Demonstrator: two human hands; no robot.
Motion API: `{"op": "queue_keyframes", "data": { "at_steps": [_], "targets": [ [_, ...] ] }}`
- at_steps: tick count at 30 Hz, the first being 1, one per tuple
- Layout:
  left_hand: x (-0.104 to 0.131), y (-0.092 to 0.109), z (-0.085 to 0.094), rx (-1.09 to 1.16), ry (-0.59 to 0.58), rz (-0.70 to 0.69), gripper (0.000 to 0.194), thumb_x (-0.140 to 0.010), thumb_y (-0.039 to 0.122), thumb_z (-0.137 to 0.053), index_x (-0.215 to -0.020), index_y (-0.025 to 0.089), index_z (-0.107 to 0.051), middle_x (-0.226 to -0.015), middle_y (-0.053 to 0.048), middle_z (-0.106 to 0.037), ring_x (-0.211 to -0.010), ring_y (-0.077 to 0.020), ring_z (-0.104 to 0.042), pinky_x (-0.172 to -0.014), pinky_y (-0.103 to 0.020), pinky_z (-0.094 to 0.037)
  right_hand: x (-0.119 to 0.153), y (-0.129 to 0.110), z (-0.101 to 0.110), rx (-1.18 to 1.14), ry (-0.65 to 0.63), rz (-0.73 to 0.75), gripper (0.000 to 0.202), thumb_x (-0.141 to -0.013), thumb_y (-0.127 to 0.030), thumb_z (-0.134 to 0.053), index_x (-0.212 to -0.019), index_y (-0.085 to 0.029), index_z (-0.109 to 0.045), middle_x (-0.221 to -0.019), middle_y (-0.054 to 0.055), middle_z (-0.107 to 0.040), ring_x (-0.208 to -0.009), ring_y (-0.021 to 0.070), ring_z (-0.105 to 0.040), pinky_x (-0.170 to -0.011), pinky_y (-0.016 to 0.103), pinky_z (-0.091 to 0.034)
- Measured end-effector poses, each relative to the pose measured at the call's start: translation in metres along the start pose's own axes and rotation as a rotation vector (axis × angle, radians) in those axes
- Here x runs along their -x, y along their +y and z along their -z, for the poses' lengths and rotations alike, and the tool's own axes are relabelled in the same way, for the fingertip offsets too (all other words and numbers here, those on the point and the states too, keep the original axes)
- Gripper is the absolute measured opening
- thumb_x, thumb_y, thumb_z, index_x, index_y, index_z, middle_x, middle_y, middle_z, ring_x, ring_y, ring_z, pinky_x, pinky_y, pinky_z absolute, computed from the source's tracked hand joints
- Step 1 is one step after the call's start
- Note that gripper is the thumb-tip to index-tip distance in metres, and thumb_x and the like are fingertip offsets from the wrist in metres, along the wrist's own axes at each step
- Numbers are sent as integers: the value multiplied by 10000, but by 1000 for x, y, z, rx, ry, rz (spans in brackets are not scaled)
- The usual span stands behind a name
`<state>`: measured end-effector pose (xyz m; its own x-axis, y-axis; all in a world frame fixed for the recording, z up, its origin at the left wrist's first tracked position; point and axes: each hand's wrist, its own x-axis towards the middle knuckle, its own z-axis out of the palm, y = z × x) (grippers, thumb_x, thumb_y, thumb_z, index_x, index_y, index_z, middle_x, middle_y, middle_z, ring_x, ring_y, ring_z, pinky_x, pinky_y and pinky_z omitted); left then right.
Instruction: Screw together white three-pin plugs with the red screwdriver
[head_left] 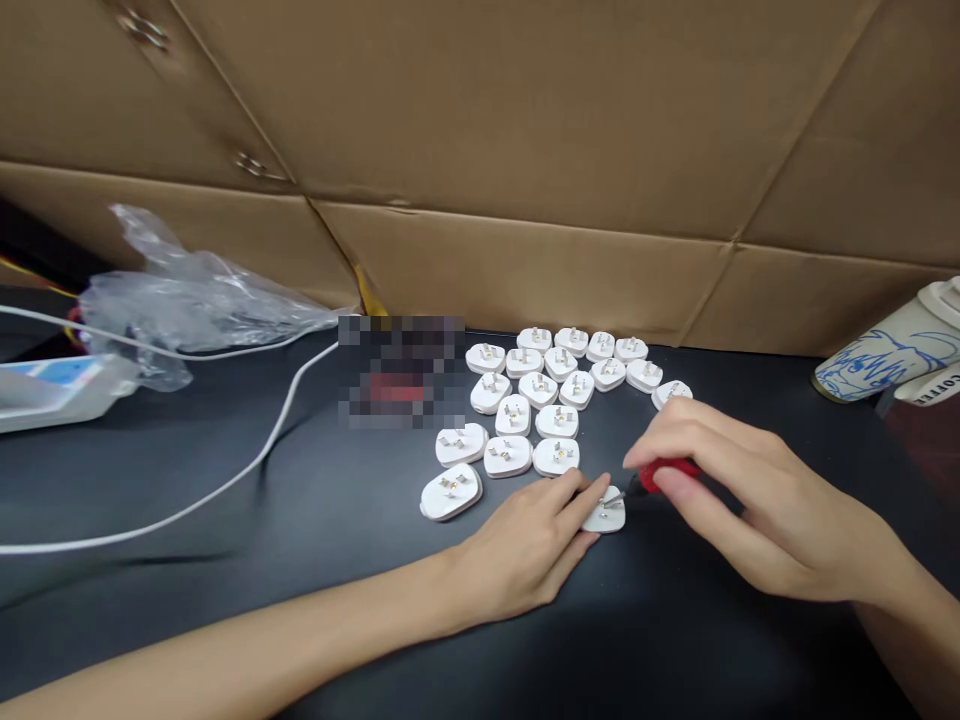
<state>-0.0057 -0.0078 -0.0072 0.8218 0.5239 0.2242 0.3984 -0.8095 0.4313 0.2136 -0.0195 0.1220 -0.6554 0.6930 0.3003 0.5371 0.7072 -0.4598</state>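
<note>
My left hand [525, 545] steadies a white plug piece [609, 516] flat on the dark table, its fingers closed against the piece's left side. In my right hand [772, 500] is a screwdriver [664, 475] with a red and black handle, pinched between thumb and fingers. Its metal shaft slants down to the left, and the tip meets the upper face of the plug piece among the metal pins; exact contact is hard to make out. Just beyond my left fingers lie several similar white plug pieces [508, 457], metal pins facing up.
Brown cardboard [525, 260] stands along the table's back edge. At left are a crumpled clear plastic bag [202, 285], a white cable [277, 425] and a white device [67, 390]. A patterned coffee cup [892, 350] is at far right. One patch behind the left hand is pixelated.
</note>
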Motion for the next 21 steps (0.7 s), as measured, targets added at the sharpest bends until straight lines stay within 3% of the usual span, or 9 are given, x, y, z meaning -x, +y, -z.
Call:
{"op": "queue_keyframes", "data": {
  "at_steps": [3, 6, 8, 12, 14, 18, 21],
  "targets": [
    [-1, 0, -2, -8, 27, 13, 405, -1004, 193, -437, -1402, 132, -403, -1191, -162, -612, -967, -278, -670, -821, -406, -596, -3, 7, -5, 252, 138, -138, 176, -1010, -240, -465, -1123, -152, -567, -972, 95, -696, -845, 197, -667, -709, 288, -492],
    [-3, 0, -2, -47, 12, 15, 392, -1014, 195, -421, -1395, 106, -410, -1184, -169, -619, -951, -285, -681, -799, -417, -604, 2, 3, -5, 473, 125, -260, 196, -1023, -306, -437, -1057, -164, -568, -813, 52, -696, -635, 193, -653, -560, 299, -434],
    [-5, -1, -2, -65, -13, 18, 382, -1020, 209, -410, -1387, 105, -422, -1159, -163, -625, -892, -277, -687, -743, -408, -612, 6, -4, 0, 452, 14, -217, 176, -1025, -288, -421, -952, -199, -555, -751, 10, -645, -578, 168, -602, -531, 290, -403],
    [-10, -4, -1, -69, -35, 43, 383, -1016, 226, -405, -1382, 121, -437, -1149, -150, -618, -773, -247, -684, -663, -395, -612, 6, -12, 9, 338, -191, -72, 198, -1006, -169, -392, -900, -224, -550, -855, 19, -606, -702, 171, -570, -618, 295, -424],
    [-12, -6, -1, -72, -26, 47, 392, -1012, 228, -406, -1389, 126, -438, -1184, -156, -605, -808, -257, -687, -682, -405, -614, 3, -9, 10, 298, -168, -104, 174, -1007, -192, -409, -912, -208, -553, -885, 34, -593, -722, 174, -558, -641, 303, -427],
    [-14, -9, 0, -4, -41, 36, 415, -1002, 236, -443, -1405, 137, -447, -1194, -149, -601, -870, -256, -686, -743, -395, -614, -6, 3, 11, 283, 5, -158, 162, -1024, -278, -446, -1055, -170, -562, -951, 59, -583, -754, 177, -562, -664, 308, -426],
    [-16, -11, 2, 44, -41, 23, 380, -1001, 240, -450, -1369, 152, -487, -1169, -136, -611, -880, -248, -682, -781, -384, -603, -11, 6, 13, 63, -98, -30, 149, -1009, -157, -447, -1119, -165, -547, -999, 57, -589, -859, 158, -568, -745, 269, -448]
  ]
}}
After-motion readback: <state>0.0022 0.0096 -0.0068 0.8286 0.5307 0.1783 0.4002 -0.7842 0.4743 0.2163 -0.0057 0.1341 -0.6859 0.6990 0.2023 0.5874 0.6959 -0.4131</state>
